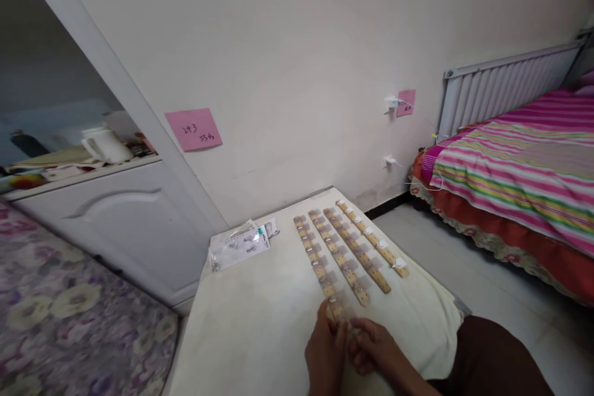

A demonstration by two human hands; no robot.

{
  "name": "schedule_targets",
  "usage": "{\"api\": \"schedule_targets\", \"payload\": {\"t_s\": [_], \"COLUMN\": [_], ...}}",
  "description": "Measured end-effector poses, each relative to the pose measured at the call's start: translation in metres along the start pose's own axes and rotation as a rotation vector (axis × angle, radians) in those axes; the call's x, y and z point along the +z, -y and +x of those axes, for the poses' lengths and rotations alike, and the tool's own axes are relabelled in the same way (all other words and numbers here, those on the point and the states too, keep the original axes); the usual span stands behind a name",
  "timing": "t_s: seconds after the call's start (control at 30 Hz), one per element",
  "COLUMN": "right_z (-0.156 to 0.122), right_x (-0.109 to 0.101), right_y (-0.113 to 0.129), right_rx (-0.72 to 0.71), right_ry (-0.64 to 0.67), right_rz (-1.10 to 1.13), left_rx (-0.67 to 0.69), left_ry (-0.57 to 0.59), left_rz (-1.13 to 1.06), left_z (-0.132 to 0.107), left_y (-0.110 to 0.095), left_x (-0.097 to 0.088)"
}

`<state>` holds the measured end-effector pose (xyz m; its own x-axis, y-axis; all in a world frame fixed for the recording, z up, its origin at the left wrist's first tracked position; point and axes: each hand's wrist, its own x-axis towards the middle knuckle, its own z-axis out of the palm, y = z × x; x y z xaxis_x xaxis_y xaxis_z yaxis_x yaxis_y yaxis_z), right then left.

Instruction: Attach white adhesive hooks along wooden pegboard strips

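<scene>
Several long wooden strips (351,252) lie side by side on a small white table (260,315); clear and white clips sit along them. My left hand (325,351) and my right hand (377,346) meet at the near end of the leftmost strip (320,272). Both have their fingers pinched together on that end. What they pinch is too small to name.
Clear plastic packets (239,244) lie at the table's far left corner. A white cabinet door (116,229) stands to the left, a floral mattress (69,315) below it. A bed with a striped cover (524,167) and a radiator (501,83) are on the right. Pink notes (193,129) stick to the wall.
</scene>
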<state>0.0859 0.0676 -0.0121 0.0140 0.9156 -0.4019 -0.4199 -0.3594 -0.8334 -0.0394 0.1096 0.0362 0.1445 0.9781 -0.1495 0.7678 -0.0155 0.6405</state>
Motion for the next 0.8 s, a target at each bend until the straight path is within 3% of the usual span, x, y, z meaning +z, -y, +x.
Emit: {"api": "schedule_targets", "payload": {"t_s": [0.8], "right_z": [0.014], "right_x": [0.017], "right_y": [0.007], "right_rx": [-0.023], "right_ry": [-0.207], "right_rz": [-0.118], "left_rx": [0.036], "left_ry": [-0.005], "left_rz": [-0.014], "left_z": [0.005], "left_y": [0.009], "left_x": [0.007]}}
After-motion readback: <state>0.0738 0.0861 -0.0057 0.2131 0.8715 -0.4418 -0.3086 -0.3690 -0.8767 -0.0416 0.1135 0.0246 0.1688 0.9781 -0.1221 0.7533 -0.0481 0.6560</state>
